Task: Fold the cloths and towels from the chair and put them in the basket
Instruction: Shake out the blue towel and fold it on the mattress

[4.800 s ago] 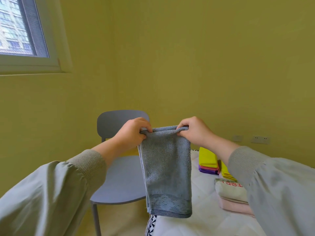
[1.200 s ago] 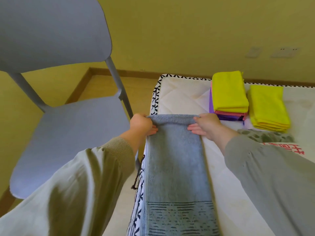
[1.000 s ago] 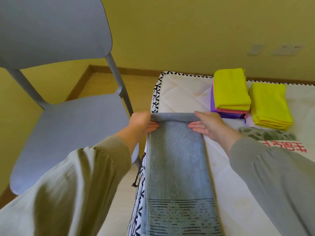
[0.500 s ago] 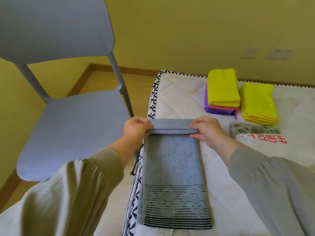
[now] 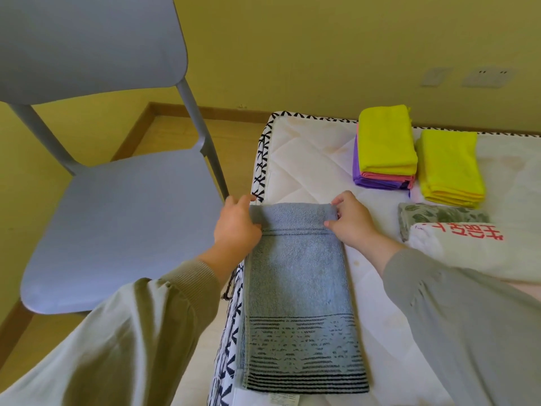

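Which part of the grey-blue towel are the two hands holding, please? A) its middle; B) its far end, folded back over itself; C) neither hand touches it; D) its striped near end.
B: the left hand and right hand pinch the corners of the grey-blue towel at its folded far end, while the striped end lies untouched.

Chair (image 5: pixel 117 218) stands left of the mattress (image 5: pixel 307 159). Towel (image 5: pixel 295 276) lies lengthwise along the mattress's left edge, with the left hand (image 5: pixel 237 227) and right hand (image 5: pixel 351 221) at its far corners. Behind-right, the taller cloth stack (image 5: pixel 383 145) sits just left of the lower cloth stack (image 5: pixel 448 168). Folded towels (image 5: pixel 456 244) lie nearer, right of the towel.
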The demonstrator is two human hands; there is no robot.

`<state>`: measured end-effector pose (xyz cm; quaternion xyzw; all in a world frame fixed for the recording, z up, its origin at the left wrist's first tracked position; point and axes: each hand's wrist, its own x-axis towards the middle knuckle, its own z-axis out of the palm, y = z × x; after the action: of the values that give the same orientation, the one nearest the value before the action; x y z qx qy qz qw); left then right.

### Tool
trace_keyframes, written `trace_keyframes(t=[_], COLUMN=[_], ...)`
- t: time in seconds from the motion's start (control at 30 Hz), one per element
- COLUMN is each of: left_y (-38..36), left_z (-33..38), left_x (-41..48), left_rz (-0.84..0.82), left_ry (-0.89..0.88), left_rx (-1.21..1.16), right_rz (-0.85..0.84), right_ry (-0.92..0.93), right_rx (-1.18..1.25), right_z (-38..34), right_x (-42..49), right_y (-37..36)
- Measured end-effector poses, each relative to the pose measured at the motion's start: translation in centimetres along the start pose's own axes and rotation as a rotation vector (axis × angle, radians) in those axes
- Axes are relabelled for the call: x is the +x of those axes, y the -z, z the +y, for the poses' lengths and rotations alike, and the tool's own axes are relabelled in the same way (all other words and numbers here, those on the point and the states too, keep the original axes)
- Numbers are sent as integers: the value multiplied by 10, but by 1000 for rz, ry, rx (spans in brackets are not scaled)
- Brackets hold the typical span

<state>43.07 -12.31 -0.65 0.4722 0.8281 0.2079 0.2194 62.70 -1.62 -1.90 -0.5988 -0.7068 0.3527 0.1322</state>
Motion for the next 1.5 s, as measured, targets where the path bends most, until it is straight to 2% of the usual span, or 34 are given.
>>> trace_keyframes(t=[0.17,0.27,0.47,0.7,0.93,1.1,1.2,1.37,1.5], left_y=[7,17,25,11,20,16,13,15,15], left_z=[0,5,13,-2,-5,-7,-2,1,6], left_x=[15,17,14,-1,-15,-28,-26,-21,-14], left_rz=[-112,-113,36,174,19,29,-31,-86,-269], left_ry=[-113,-142,-320,-565,-560,-564,-482,-405,-208], left_rx=[239,267,318,436,479,504,515,411,275], right_rz=[-107,-129,16,43,13,16,-42,-167,-288], right_ry=[59,74,208,458,539,645,592,364,178], right_rx=[-160,-200,-277,-630,-730,-696,-641,-464,-358], right_z=[-1,-8,-24,-16,-10,-5,-4,-10,-15], right_x=[5,6,-2,-32,-47,-53,-50,-40,-32], right_y=[4,15,32,30,35,35,30,28,27])
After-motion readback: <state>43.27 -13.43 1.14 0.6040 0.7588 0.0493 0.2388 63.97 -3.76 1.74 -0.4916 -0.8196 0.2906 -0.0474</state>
